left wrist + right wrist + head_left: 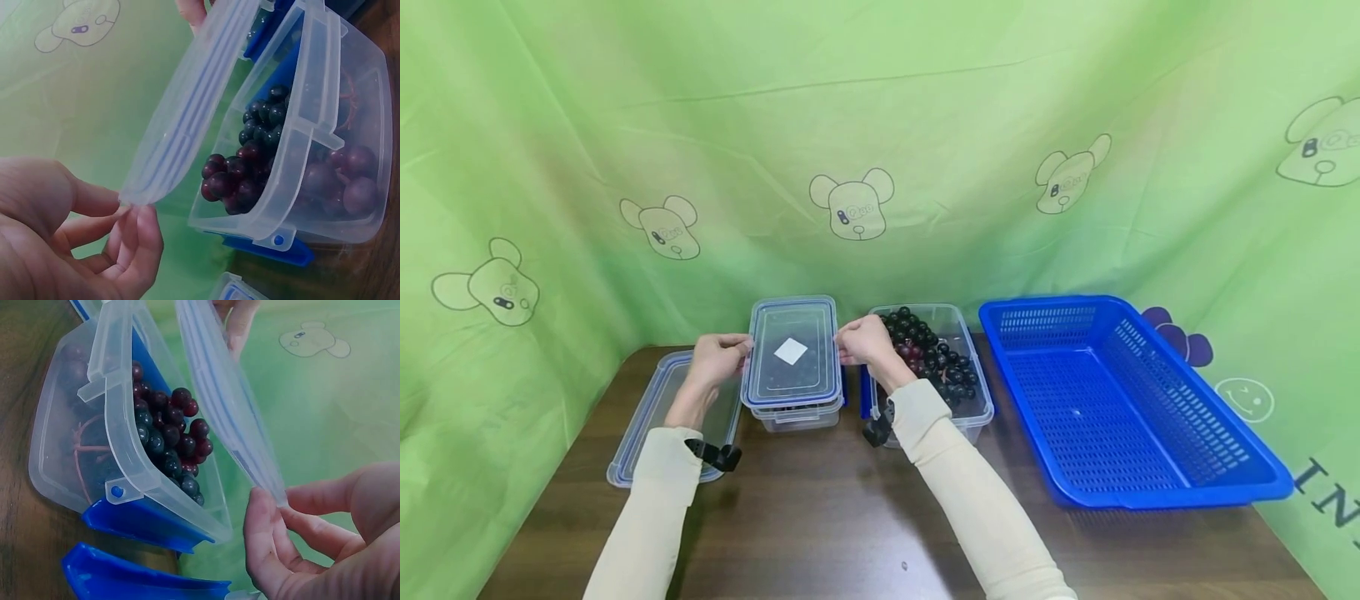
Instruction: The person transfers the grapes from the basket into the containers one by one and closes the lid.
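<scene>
A clear lid with a blue seal and a white square label is held between both hands. My left hand pinches its left edge between thumb and fingers. At the opposite edge, my right hand pinches the lid the same way. Below it stands a clear plastic container with blue side clips. Dark red and black grapes show inside in the wrist views. In both of those views the lid is tilted, with a gap between it and the container's rim.
Right of the lid, a second clear container holds dark grapes. Another lid lies on the wooden table under my left forearm. A large blue basket stands at the right. A green curtain hangs behind.
</scene>
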A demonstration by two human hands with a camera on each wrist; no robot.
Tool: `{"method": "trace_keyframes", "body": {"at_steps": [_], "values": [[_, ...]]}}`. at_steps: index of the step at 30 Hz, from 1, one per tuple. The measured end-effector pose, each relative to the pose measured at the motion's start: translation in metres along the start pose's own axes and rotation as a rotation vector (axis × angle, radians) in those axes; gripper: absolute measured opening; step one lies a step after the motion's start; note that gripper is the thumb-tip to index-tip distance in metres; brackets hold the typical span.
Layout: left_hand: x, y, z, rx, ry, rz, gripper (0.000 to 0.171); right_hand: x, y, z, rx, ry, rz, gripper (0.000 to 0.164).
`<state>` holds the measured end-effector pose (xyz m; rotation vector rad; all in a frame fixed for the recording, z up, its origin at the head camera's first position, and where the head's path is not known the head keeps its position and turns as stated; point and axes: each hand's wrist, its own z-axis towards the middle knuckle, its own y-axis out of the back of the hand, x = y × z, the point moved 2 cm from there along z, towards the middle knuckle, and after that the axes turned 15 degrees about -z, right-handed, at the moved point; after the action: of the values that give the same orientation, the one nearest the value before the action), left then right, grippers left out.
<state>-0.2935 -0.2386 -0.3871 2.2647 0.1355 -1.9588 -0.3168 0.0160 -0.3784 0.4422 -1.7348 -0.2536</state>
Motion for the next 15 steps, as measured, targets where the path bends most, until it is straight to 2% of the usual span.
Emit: {"method": "trace_keyframes", "body": {"at_steps": [9,12,15], "values": [[-0.011,0.002,-0.012,-0.07,-0.09,-0.034,0.035,0.008,0.004,-0.005,-0.044,0.038,0.165,0.023],[-0.012,0.001,-0.016,-0.123,-0.167,-0.022,0.033,0.014,0.007,-0.009,-0.089,0.076,0.187,0.022],[-0.013,0.001,-0.019,-0.185,-0.277,-0.047,0.03,0.023,0.011,-0.015,-0.135,0.132,0.158,0.021]]}}
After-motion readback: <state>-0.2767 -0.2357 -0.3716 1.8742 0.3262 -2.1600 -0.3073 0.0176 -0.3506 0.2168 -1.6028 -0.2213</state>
